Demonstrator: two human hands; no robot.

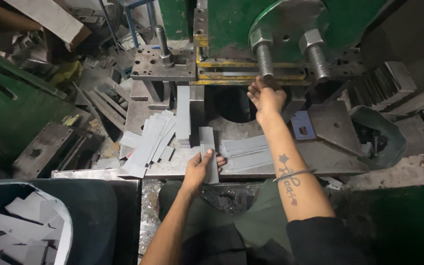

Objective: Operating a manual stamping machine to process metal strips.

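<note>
Head view: your hands work at the green press.
Left hand (199, 167): clasps a flat grey metal strip (208, 153) on the desk (330, 159), 6 o'clock.
Right hand (267, 95): fingers curled at the yellow die slot (231, 73), 12 o'clock; grip unclear.

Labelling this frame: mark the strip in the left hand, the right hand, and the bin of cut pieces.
metal strip (207, 142), head view, upper flat face.
right hand (267, 96), head view, back of hand.
bin (67, 230), head view, right rim.
</note>
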